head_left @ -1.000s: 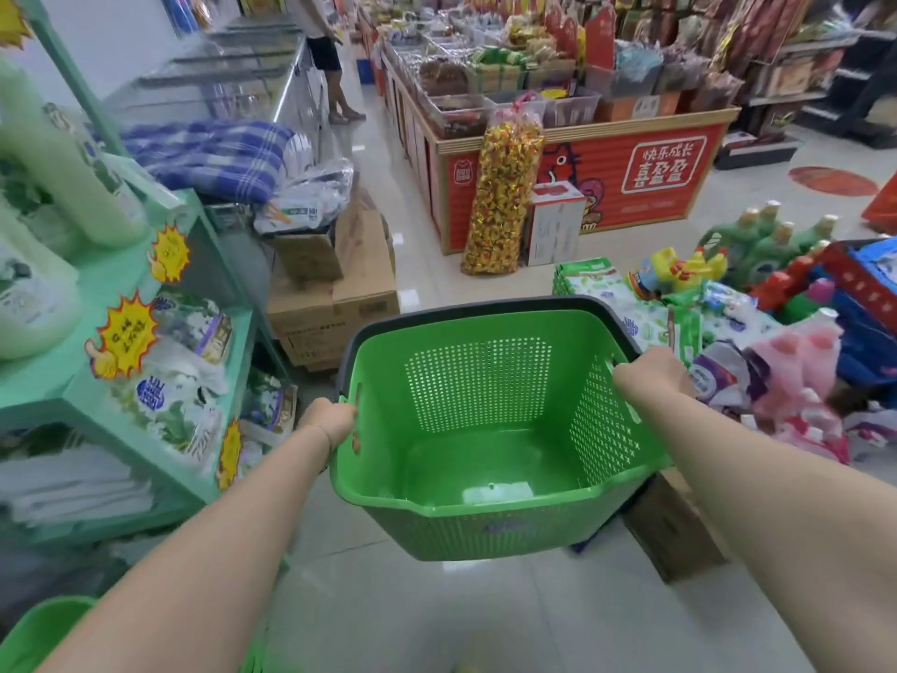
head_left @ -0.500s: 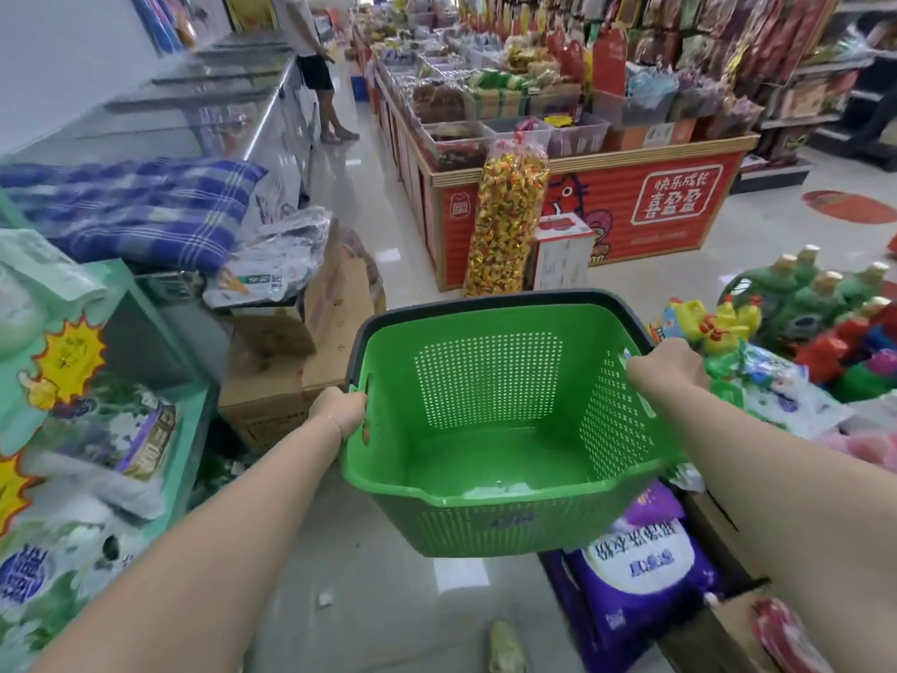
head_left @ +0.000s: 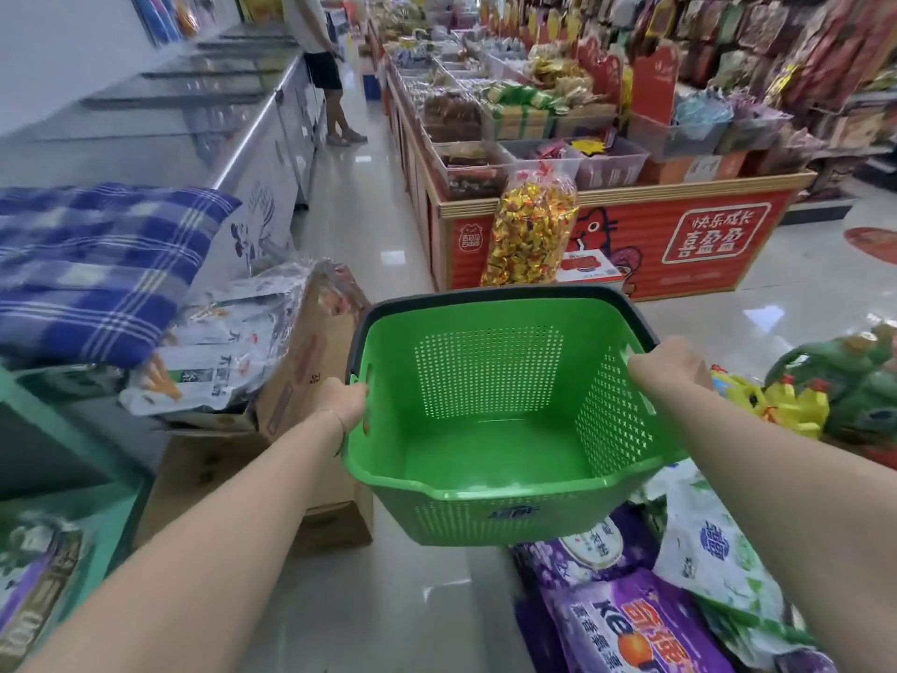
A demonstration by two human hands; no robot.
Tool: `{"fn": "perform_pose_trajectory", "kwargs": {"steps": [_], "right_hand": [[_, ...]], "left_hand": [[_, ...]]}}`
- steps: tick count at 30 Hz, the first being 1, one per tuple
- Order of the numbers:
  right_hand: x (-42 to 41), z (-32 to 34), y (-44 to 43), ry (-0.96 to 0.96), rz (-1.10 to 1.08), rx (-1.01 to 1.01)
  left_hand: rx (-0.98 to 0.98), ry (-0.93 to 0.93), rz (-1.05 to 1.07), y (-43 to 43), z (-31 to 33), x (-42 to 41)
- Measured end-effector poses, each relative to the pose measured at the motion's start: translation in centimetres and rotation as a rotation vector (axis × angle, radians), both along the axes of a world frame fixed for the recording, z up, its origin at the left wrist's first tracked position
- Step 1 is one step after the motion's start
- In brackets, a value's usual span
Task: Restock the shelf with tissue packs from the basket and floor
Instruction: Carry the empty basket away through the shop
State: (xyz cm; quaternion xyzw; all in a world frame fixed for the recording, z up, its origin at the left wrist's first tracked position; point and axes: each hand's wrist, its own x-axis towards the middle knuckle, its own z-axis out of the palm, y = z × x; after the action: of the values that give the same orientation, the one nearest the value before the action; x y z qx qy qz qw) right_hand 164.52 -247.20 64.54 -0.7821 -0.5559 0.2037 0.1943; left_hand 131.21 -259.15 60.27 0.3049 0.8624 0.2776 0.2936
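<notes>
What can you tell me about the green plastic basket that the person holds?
The green plastic basket is roughly square, with perforated walls, a solid floor and a dark handle folded along its far rim. A blue logo marks its near wall. It is empty and held up in the air. The left hand grips its left rim, the right hand its right rim.

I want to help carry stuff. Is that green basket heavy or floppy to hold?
Probably light: the green basket is empty, with perforated plastic walls. Likely stiff: it shows no sag though gripped only at its sides by the left hand and right hand.
</notes>
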Motion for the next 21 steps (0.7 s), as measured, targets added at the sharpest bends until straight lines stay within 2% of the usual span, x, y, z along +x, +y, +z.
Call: {"fn": "perform_pose_trajectory", "kwargs": {"steps": [14,21], "right_hand": [[-13.5,-2.4,25.9,0.051,-0.053,-0.043],[-20.0,-2.6,40.7,0.111,0.032,-0.053]], "left_hand": [[-0.028,0.084,-0.003,26.1,-0.4,-14.2],[-0.008,0.057,0.059,39.0,-0.5,-20.0]]}}
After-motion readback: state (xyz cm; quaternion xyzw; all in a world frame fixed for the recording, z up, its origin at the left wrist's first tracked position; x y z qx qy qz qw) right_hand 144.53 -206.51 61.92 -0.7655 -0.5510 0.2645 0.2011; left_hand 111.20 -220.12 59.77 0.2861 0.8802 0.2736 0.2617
